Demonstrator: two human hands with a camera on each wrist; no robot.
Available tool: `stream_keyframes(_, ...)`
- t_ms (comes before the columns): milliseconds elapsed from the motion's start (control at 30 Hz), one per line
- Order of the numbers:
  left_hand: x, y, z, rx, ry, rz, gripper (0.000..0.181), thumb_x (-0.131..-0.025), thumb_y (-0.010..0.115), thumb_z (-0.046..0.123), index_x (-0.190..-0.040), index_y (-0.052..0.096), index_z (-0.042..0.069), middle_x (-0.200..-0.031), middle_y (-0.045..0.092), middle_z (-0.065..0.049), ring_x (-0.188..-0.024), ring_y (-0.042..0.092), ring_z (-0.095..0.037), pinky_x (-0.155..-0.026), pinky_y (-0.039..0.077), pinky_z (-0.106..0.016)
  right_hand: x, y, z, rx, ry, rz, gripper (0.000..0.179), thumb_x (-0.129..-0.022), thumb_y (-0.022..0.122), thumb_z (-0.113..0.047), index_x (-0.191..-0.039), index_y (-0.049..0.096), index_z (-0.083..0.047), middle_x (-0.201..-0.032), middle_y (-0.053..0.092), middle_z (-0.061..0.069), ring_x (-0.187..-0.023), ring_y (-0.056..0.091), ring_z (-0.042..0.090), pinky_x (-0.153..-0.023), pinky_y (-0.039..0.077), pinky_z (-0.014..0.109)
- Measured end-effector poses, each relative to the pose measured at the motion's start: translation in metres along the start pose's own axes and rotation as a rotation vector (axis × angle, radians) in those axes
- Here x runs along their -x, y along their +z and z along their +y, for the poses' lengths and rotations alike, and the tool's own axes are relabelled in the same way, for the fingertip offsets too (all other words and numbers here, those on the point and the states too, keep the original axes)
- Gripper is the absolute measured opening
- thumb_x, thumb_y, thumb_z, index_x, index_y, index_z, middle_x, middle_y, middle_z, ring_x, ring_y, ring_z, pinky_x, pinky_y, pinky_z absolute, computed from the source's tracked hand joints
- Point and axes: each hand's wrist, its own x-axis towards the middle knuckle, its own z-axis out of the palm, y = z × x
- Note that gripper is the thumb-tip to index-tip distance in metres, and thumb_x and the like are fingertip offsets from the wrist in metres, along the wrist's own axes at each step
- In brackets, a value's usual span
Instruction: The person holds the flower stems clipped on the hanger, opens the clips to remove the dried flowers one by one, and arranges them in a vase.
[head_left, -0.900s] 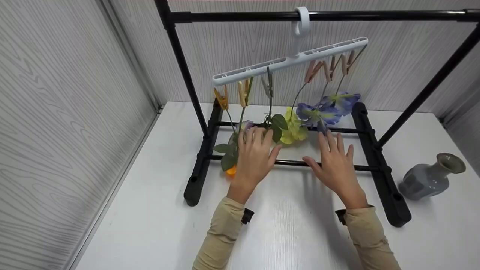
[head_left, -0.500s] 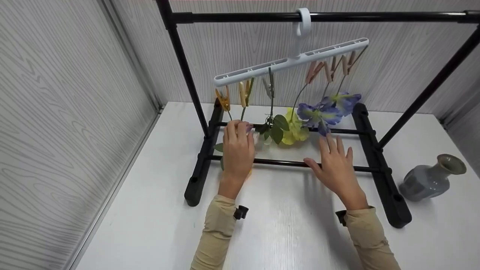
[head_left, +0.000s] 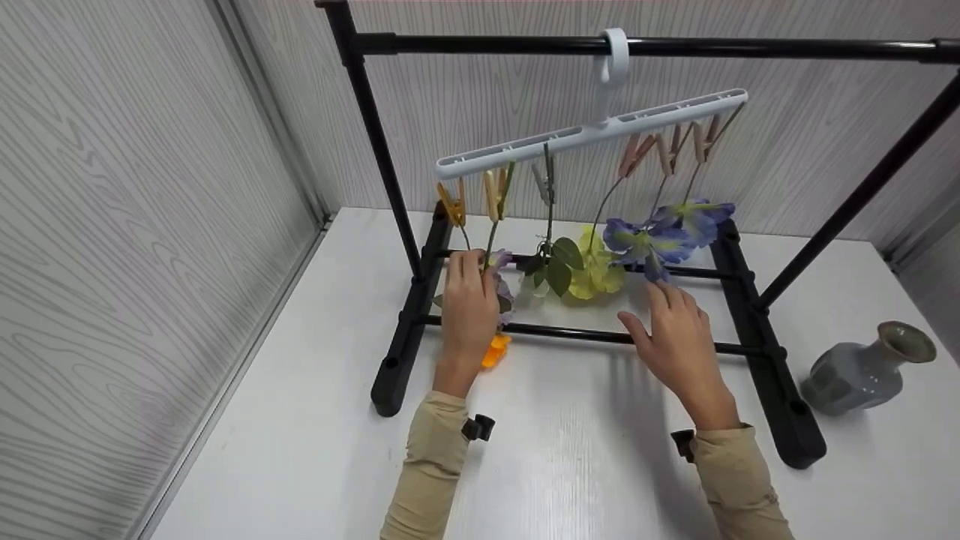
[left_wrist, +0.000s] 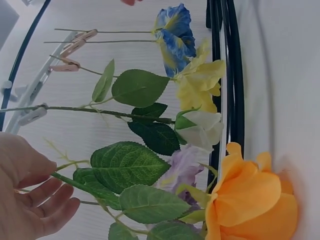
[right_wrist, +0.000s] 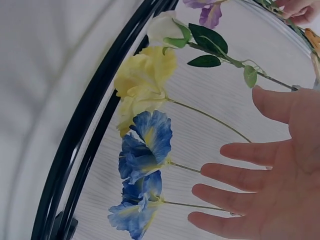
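My left hand (head_left: 469, 311) pinches the green leafy stem (left_wrist: 75, 183) of an orange artificial flower (left_wrist: 250, 197), whose bloom hangs lowest. Behind it hangs a purple flower (left_wrist: 181, 170). A white rosebud (left_wrist: 202, 130) and a yellow flower (head_left: 596, 274) hang toward the middle. My right hand (head_left: 679, 341) has its fingers extended and holds nothing; in the head view its fingertips are just below the blue flowers (head_left: 651, 244). All stems hang from clothespins, such as an orange clothespin (head_left: 453, 206), along a tilted white hanger (head_left: 540, 146).
The hanger hooks over the top bar (head_left: 487, 45) of a black rack. Its lower crossbar (head_left: 570, 332) and side feet, such as the right foot (head_left: 795, 427), stand on the white table (head_left: 300, 450). A grey vase (head_left: 851, 379) is at the right; grained panels surround the table.
My left hand has shifted left and gone from straight fingers in front of the flowers to pinching the stem. The orange bloom shows to its right. My right hand stays nearly in place, fingers slightly bent.
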Motion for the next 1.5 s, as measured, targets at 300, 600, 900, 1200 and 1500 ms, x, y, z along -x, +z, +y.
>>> stream_keyframes(300,-0.001,0.003,-0.008,0.000,0.027,0.026,0.012,-0.100,0.063,-0.004,-0.111,0.060,-0.008,-0.104,0.062,-0.020,-0.095,0.066,-0.035,-0.085,0.060,-0.040,-0.023,-0.018,-0.020,-0.057,-0.122,0.193,0.041,-0.098,0.073,-0.014,-0.125,0.062,0.014,-0.115,0.064,0.035,-0.108,0.061,0.053,-0.089,0.050,0.065)
stream_keyframes(600,0.000,0.006,-0.012,0.005,0.033,0.045,0.009,-0.099,0.065,-0.005,-0.106,0.061,-0.006,-0.099,0.063,-0.018,-0.090,0.067,-0.033,-0.082,0.060,-0.040,-0.057,-0.044,-0.054,-0.139,-0.230,0.318,0.035,-0.100,0.071,-0.015,-0.121,0.065,0.011,-0.113,0.067,0.030,-0.105,0.064,0.047,-0.086,0.053,0.061)
stream_keyframes(900,-0.002,0.010,-0.008,-0.002,0.058,0.040,0.007,-0.100,0.063,-0.003,-0.106,0.061,-0.005,-0.099,0.064,-0.018,-0.091,0.068,-0.033,-0.082,0.060,-0.041,-0.088,-0.061,-0.086,-0.206,-0.292,0.298,0.039,-0.102,0.068,-0.019,-0.125,0.062,0.011,-0.110,0.069,0.028,-0.102,0.067,0.043,-0.084,0.054,0.057)
stream_keyframes(1200,-0.005,0.013,-0.005,-0.012,0.055,0.046,0.008,-0.101,0.064,0.002,-0.106,0.062,-0.004,-0.097,0.064,-0.016,-0.086,0.067,-0.030,-0.077,0.060,-0.040,-0.103,-0.062,-0.105,-0.251,-0.372,0.312,0.036,-0.104,0.065,-0.019,-0.125,0.063,0.010,-0.106,0.070,0.026,-0.095,0.070,0.038,-0.077,0.057,0.050)
stream_keyframes(1500,-0.005,0.019,0.001,-0.001,0.038,0.009,0.007,-0.102,0.064,0.001,-0.106,0.063,-0.004,-0.099,0.064,-0.016,-0.088,0.066,-0.028,-0.079,0.060,-0.037,-0.113,-0.052,-0.114,-0.386,-0.384,0.412,0.035,-0.101,0.069,-0.014,-0.123,0.061,0.012,-0.105,0.070,0.027,-0.091,0.073,0.035,-0.071,0.063,0.038)
